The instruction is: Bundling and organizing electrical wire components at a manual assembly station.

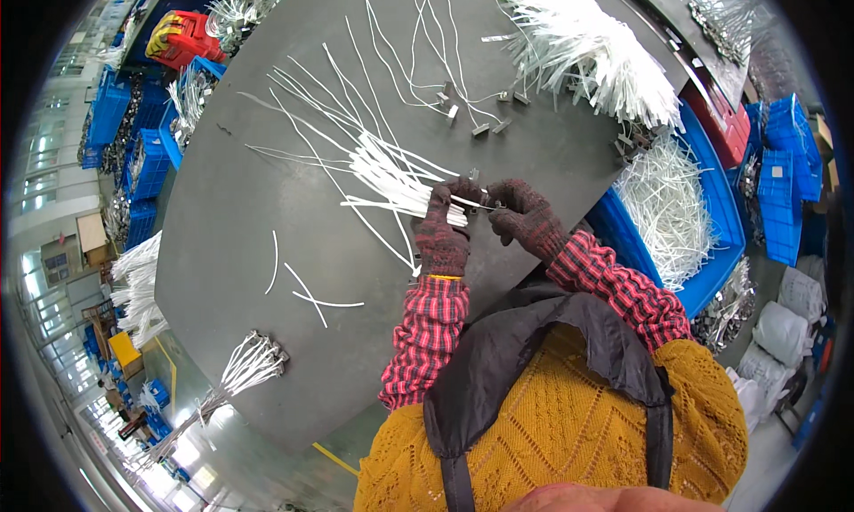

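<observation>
1. Sitting at the near edge of the grey table (267,245), a bundle of white strips (391,176) is being gripped in the gloved left hand (442,232), fingers curled tight around the near ends of it.
2. A single white strip (470,201) is being pinched between the fingertips of the gloved right hand (527,218), just beside the left hand, so the two hands are almost touching over the table.
3. The far ends of the bundle are being fanned out up and to the left across the tabletop.
4. A few loose strips (307,291) are being left lying on their own, nearer the left edge of the table.
5. A tied bunch with metal tips (253,361) is being kept at the near left corner, well apart from the hands.
6. Small metal clips (480,128) are being scattered further up the table, with a big white pile (587,49) beyond them.
7. More white strips are being stored in a blue bin (721,218) on the right, close to the red plaid sleeve (614,285).
</observation>
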`<control>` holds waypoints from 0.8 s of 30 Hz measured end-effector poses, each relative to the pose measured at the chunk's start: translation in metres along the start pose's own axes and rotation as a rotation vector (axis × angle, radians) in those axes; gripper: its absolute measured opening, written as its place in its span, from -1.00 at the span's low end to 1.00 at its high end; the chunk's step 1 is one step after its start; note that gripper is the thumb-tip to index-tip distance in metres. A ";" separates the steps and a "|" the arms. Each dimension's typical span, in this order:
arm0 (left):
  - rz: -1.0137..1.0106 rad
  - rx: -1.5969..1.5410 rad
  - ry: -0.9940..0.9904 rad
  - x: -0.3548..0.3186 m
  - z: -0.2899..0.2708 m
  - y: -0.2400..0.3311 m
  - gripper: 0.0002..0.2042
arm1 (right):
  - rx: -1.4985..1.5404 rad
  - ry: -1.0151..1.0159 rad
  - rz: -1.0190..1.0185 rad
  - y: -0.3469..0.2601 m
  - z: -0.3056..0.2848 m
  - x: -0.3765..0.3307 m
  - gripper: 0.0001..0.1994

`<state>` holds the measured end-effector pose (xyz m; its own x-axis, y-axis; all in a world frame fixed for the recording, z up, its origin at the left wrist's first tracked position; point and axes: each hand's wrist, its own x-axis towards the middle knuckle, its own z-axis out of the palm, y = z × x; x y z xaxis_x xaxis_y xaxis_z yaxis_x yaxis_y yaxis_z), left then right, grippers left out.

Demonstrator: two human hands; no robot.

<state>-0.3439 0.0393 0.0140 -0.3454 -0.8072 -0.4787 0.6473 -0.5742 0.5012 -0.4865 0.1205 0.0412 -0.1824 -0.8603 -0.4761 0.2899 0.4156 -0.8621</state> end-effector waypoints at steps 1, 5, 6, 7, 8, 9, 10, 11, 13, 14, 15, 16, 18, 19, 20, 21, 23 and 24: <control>-0.001 0.001 0.002 -0.002 0.001 -0.001 -0.83 | -0.025 -0.002 -0.007 0.001 0.002 0.000 -0.67; 0.116 0.280 0.040 -0.008 -0.004 -0.008 -0.75 | -0.043 0.009 -0.011 0.006 0.016 0.005 -0.69; 0.118 0.455 0.114 -0.010 -0.005 -0.009 -0.75 | -0.064 0.013 -0.012 0.008 0.020 0.008 -0.68; 0.119 0.628 0.188 -0.013 -0.007 -0.009 -0.75 | -0.086 0.016 -0.014 0.011 0.022 0.011 -0.68; 0.411 1.190 0.086 -0.013 -0.022 -0.003 -0.73 | -0.090 0.020 -0.020 0.018 0.020 0.017 -0.68; 0.322 0.894 0.070 -0.015 -0.026 0.001 -0.73 | -0.241 -0.019 -0.237 0.024 0.016 0.026 -0.66; 0.256 0.842 0.256 -0.013 -0.040 0.007 -0.74 | -0.393 -0.057 -0.453 0.028 0.009 0.036 -0.64; 0.190 0.783 0.446 -0.012 -0.056 0.015 -0.75 | -0.395 -0.061 -0.462 0.023 0.002 0.049 -0.64; 0.162 0.817 0.513 -0.026 -0.049 0.044 -0.78 | -0.813 0.160 -0.528 0.004 -0.034 0.084 -0.62; 0.193 0.728 0.460 -0.031 -0.050 0.052 -0.77 | -0.816 0.170 -0.538 0.007 -0.052 0.109 -0.62; 0.207 0.644 0.387 -0.031 -0.043 0.052 -0.77 | -0.903 0.196 -0.387 0.021 -0.080 0.135 -0.63; 0.189 0.477 0.355 -0.034 -0.030 0.054 -0.82 | -0.977 0.201 -0.236 0.031 -0.096 0.148 -0.64; 0.194 0.373 0.299 -0.038 -0.025 0.059 -0.79 | -1.241 0.116 -0.326 0.022 -0.101 0.140 -0.64; 0.187 0.271 0.238 -0.041 -0.023 0.062 -0.76 | -1.506 0.034 -0.405 0.016 -0.101 0.131 -0.62; 0.150 0.296 0.202 -0.050 -0.021 0.064 -0.72 | -1.504 0.028 -0.408 0.005 -0.095 0.114 -0.62; 0.112 0.269 0.170 -0.050 -0.030 0.064 -0.71 | -1.370 0.041 -0.258 -0.013 -0.081 0.087 -0.63; 0.024 0.284 0.184 -0.050 -0.007 0.044 -0.72 | -1.233 0.085 -0.099 -0.032 -0.076 0.039 -0.63; -0.025 0.275 0.144 -0.046 -0.004 0.033 -0.73 | -1.167 0.088 -0.039 -0.035 -0.073 0.021 -0.65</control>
<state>-0.3044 0.0578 0.0494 -0.2466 -0.7759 -0.5806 0.4252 -0.6250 0.6547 -0.5694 0.1095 0.0488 -0.2502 -0.8738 -0.4170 -0.7470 0.4482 -0.4911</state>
